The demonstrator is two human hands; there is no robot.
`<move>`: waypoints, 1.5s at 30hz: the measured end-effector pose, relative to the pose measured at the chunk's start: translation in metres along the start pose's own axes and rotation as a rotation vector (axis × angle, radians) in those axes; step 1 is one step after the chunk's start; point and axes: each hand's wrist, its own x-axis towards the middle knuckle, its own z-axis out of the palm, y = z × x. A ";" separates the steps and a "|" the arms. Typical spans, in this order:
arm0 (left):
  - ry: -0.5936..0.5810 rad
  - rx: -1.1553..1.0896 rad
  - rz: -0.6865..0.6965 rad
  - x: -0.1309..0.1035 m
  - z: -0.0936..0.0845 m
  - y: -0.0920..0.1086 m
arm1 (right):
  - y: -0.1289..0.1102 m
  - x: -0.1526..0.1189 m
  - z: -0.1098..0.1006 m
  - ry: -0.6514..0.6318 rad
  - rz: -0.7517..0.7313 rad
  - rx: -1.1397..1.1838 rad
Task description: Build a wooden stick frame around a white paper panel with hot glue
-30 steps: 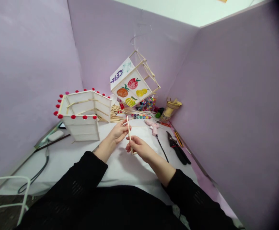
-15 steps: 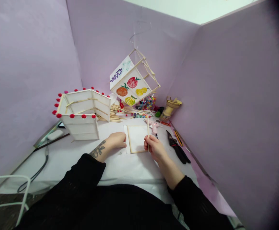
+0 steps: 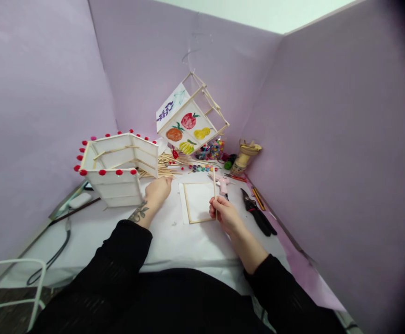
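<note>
My right hand (image 3: pixel 226 214) is closed around a thin wooden stick (image 3: pixel 214 182), which points up and away from me. That hand is at the right edge of a white paper sheet (image 3: pixel 202 199) bordered with thin sticks. My left hand (image 3: pixel 159 189), fingers curled together, is left of the sheet, just in front of a pile of wooden skewers (image 3: pixel 164 168). Whatever its fingertips may hold is hidden. Close by on the left stands a white-panelled frame (image 3: pixel 122 188) with red pompoms along its top edge.
A stick-framed lantern (image 3: pixel 192 123) painted with fruit hangs tilted at the back. Right of the sheet lie a pink glue gun (image 3: pixel 224 184) and black-handled pruning shears (image 3: pixel 258 215). Small coloured pompoms (image 3: pixel 204 168) and a yellowish container (image 3: pixel 242 160) are farther back. Lilac walls enclose the table.
My left hand has moved away from the paper's left edge, forward and left to the skewers. My right hand keeps its grip on the stick in about the same place.
</note>
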 end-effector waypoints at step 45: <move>-0.074 0.050 0.305 0.012 0.003 0.020 | -0.007 -0.022 0.005 0.131 -0.402 -0.846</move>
